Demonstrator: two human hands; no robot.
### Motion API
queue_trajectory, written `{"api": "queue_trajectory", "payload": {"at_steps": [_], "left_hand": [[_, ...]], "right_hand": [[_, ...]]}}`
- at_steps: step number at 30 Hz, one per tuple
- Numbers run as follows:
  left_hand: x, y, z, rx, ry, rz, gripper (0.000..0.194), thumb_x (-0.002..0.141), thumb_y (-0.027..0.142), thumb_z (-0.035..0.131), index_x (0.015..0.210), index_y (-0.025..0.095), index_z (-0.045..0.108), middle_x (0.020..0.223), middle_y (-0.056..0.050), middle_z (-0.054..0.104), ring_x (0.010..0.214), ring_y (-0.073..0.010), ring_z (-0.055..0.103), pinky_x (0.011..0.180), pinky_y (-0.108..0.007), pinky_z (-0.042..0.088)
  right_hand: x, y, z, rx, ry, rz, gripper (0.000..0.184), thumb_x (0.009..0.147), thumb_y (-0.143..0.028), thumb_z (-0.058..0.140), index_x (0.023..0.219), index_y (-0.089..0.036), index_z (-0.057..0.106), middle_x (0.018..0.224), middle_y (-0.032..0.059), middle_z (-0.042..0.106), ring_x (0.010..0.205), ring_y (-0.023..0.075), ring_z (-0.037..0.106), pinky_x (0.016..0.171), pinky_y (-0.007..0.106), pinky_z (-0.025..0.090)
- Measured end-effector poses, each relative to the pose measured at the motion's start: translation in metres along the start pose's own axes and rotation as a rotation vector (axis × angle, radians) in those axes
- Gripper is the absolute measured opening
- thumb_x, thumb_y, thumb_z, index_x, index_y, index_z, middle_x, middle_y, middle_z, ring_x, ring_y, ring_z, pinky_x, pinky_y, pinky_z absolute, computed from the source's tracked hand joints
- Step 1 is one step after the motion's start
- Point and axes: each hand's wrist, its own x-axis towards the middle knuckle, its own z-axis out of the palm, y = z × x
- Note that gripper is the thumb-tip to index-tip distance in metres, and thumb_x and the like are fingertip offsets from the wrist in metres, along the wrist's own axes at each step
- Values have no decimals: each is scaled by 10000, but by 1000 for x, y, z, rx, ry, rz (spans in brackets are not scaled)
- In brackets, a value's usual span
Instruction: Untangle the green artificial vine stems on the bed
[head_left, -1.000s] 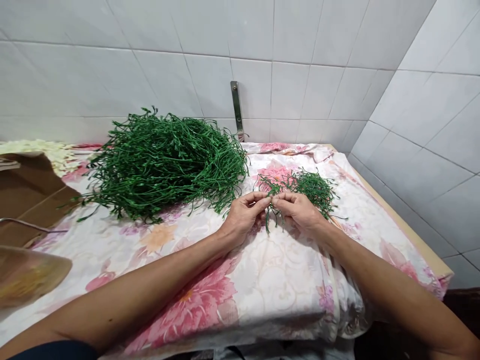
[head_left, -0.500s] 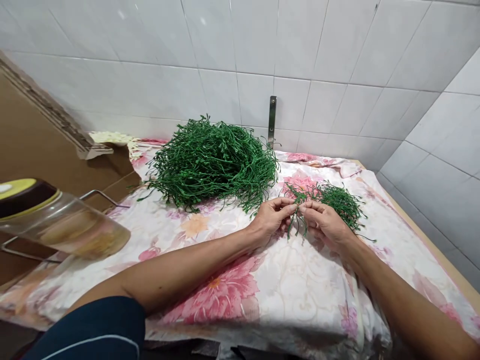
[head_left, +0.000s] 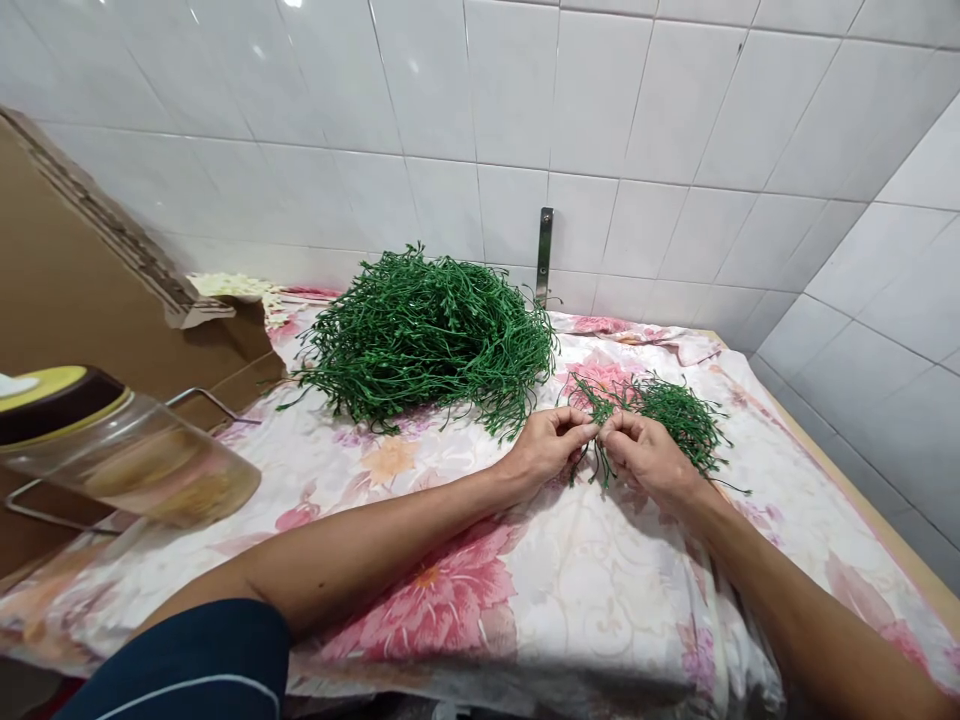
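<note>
**Green stems [head_left: 601, 404] were pinched in both hands**

Right of the frame's centre, left hand [head_left: 544, 450] and right hand [head_left: 646, 455] gripped them, fingertips close together. A small green heap [head_left: 684, 420] lay just right; a larger green heap [head_left: 435, 335] stood left of centre.

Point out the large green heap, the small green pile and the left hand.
Large green heap [head_left: 431, 340]: head view, middle of its tangled stems.
Small green pile [head_left: 682, 417]: head view, middle of its stems.
Left hand [head_left: 544, 450]: head view, the hand's middle.
</note>
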Motion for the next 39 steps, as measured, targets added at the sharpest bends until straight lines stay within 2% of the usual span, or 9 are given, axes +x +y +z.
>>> {"api": "queue_trajectory", "payload": {"at_steps": [9,16,19,22,25,29,31,36,39], "left_hand": [[-1,-4,5,55,-47,-58,297,866,467,626,801,189,543,506,66,460,365,-92,410,392,-227,309],[2,-3,-1,594,99,554,88,885,189,550,821,169,607,820,-28,593,786,-152,541,751,-285,424],[5,-3,2,598,122,478,79,873,174,560,810,169,606,793,-17,595,751,-147,534,722,-278,417],[7,-5,6,498,151,320,77,870,197,579,803,167,603,760,-6,599,706,-140,532,663,-261,414],[7,-5,5,564,162,467,82,883,172,554,812,168,594,795,-20,602,761,-150,545,713,-269,426],[4,-1,0,782,115,696,122,910,136,491,876,173,602,865,-51,594,811,-171,542,735,-285,417],[5,1,-1,798,118,693,125,909,136,490,879,174,606,874,-54,596,812,-173,540,733,-286,414],[11,0,5,504,172,401,101,881,193,565,787,169,594,745,-4,584,714,-145,529,690,-260,412],[7,1,6,489,183,396,102,875,199,573,784,168,610,748,-12,590,709,-146,527,690,-261,411]], "right_hand": [[3,11,-6,-151,-38,-68,255,842,-434,646,757,-219,537,466,-96,449,342,78,343,340,206,291],[-1,-3,3,-669,180,-161,132,818,-317,573,743,-209,567,546,-23,573,441,124,486,464,240,358],[-2,-3,5,-890,313,-399,97,796,-263,550,723,-201,566,686,31,643,575,147,534,591,275,397],[-2,-3,3,-863,306,-355,120,803,-286,555,725,-203,593,666,32,651,572,162,558,600,282,405],[0,-5,2,-779,260,-184,143,810,-318,569,741,-209,631,572,4,623,506,165,560,556,273,405],[1,-7,7,-900,367,-403,134,808,-289,547,742,-194,615,710,65,690,615,191,612,649,300,443],[1,-9,9,-925,398,-461,122,799,-276,549,735,-193,612,754,84,708,659,202,634,672,303,452],[2,-11,6,-674,244,-97,184,829,-362,562,772,-209,649,461,-10,605,406,174,577,490,257,410],[7,-9,0,-754,300,-152,165,821,-335,567,773,-205,656,513,7,643,458,176,602,532,262,420]]}}
